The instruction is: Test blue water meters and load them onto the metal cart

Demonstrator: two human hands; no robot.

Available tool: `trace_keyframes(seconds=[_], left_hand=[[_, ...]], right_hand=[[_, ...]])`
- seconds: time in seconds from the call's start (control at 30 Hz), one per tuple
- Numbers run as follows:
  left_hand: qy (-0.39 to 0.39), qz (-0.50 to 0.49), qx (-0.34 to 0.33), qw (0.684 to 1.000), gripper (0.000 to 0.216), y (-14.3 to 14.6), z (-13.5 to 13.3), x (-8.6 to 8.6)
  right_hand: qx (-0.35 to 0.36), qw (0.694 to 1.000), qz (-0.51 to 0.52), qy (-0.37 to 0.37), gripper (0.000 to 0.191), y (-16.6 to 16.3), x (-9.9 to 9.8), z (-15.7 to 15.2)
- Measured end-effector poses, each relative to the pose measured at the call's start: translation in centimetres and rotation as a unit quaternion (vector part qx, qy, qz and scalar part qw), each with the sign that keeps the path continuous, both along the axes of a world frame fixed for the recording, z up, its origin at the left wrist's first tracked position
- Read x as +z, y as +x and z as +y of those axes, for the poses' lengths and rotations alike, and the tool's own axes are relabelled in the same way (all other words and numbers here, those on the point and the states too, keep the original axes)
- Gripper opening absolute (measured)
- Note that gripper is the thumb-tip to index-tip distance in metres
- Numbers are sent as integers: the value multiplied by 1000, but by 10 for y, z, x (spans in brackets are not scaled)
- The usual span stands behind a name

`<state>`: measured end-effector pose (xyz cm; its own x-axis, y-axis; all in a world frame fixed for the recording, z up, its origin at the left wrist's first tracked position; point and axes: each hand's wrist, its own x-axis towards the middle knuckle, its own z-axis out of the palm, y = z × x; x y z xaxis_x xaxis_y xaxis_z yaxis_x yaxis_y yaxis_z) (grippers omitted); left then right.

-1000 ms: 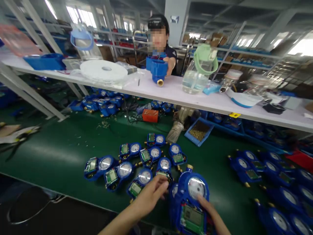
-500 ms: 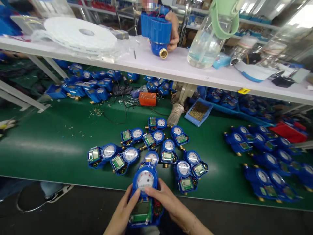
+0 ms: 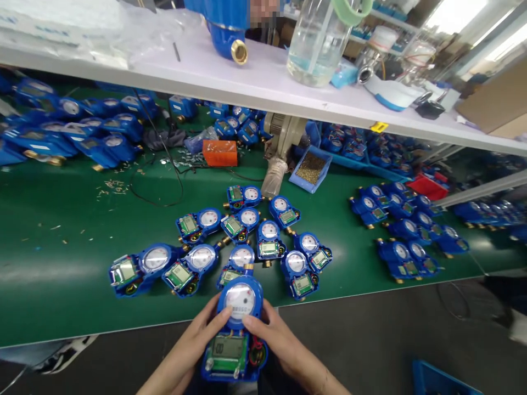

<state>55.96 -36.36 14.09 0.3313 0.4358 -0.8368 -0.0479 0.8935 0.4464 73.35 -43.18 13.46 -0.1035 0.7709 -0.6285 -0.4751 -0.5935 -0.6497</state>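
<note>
Holding one meter (image 3: 235,334) in both hands, dial end away from me, green board end toward me. It's off the mat (image 3: 61,252), just past the mat's near edge, over the dark floor.

My left hand (image 3: 196,341) is wrapped around the meter's left flank, thumb laid on the lower left of the dial glass. My right hand (image 3: 276,344) grips the right flank, thumb tip on the lower edge of the dial. Both hands closed on the body, fingers curled under it, undersides not visible.

Meter face up, round white dial at top, LCD on the open green board below it, red and black wires showing at the board's lower right.

Just beyond the meter, on the mat: cluster of meters (image 3: 242,236) lying face up, nearest one almost touching the held meter's dial end. Right of the meter, well apart: second group (image 3: 405,233) on the mat. Far beyond the meter: orange box (image 3: 220,152), blue tray (image 3: 312,169) of small brass parts, and the white shelf (image 3: 263,82) above them with a clear jug (image 3: 315,41).
</note>
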Motion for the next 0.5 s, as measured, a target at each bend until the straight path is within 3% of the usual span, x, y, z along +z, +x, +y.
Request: trace_keyframes(seconds=[0.17, 0.33, 0.5], left_hand=[[53, -79, -55, 994, 73, 41, -14, -19], [46, -24, -38, 998, 77, 65, -47, -76], [19, -50, 39, 998, 75, 76, -66, -125]], right_hand=[[-56, 996, 40, -56, 57, 37, -12, -28], [-97, 990, 71, -73, 46, 55, -59, -51], [-125, 984, 84, -94, 46, 57, -107, -62]])
